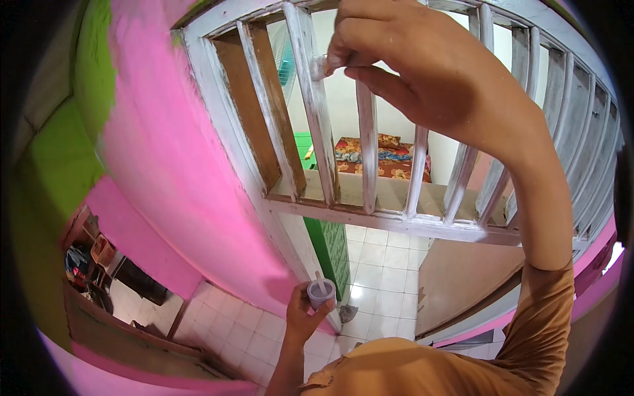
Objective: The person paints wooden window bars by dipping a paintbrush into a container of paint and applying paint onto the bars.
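My left hand (304, 320) is low in the view, its fingers wrapped round a small pale cup (322, 303). A light stick (319, 280) leans inside the cup. High up, my right hand (389, 49) pinches a small whitish wad (319, 67), perhaps a bit of sponge or cloth; the fingers hide part of it. The wad touches the face of a wooden slat (319, 112) streaked with white paint. This slat belongs to a slatted vent frame (383, 223) over a doorway. Some slat sides still show brown wood.
A pink wall (165, 138) with green patches flanks the frame on the left. Behind the slats are a fan (285, 63) and a bed with patterned covers (383, 168). Below, a green panel (330, 254), a brown door (462, 277) and white floor tiles (380, 264) show.
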Demonstrator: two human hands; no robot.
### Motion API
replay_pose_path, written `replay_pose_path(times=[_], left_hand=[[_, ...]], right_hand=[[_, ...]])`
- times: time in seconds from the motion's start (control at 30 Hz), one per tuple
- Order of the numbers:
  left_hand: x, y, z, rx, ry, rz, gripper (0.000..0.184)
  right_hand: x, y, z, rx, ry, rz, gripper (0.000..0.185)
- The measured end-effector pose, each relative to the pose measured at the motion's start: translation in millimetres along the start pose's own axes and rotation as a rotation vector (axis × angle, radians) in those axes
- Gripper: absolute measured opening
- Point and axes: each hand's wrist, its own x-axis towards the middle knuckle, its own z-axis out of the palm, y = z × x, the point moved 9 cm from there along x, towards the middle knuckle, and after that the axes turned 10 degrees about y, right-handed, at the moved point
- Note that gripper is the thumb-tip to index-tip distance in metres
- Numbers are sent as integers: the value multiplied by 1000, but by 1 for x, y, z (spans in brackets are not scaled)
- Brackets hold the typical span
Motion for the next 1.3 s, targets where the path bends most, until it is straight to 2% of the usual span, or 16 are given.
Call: replay_pose_path(times=[0.13,0.2,0.27,0.4,0.5,0.6,0.67,0.8,0.9,0.97,1.0,1.1,1.17,1.3], left_hand=[[0,-4,0,28,-22,-24,57],[1,0,2,34,-31,4,57],[1,2,4,31,-36,26,57],[0,1,5,22,-30,21,56],[-1,2,3,30,-22,4,56],[0,4,4,17,-6,-23,56],[2,-1,4,10,-2,-36,56],[2,-8,8,-21,-52,-32,55],[1,-9,6,-10,-37,-39,54],[0,-11,4,4,-30,-50,53],[1,-11,2,11,-17,-34,53],[1,-14,-2,14,-9,-33,54],[1,-17,-3,8,-8,-49,54],[1,-19,-2,-10,-10,-48,54]], right_hand=[[1,23,4,-185,191,93,9],[1,10,6,-136,250,-56,8],[-9,-2,21,-116,89,9,8],[-50,-30,64,-111,153,14,12],[-72,-49,91,-78,63,60,16],[-85,-49,104,49,47,201,19],[-86,-33,95,-53,162,344,19],[-84,-39,96,-175,197,245,17],[-98,-44,115,23,127,346,16],[-99,-54,118,-42,93,218,16],[-97,-52,116,-42,90,221,16],[-94,-49,102,-158,204,243,15],[-103,-45,119,59,112,383,18],[-102,-52,121,-5,39,253,21]])
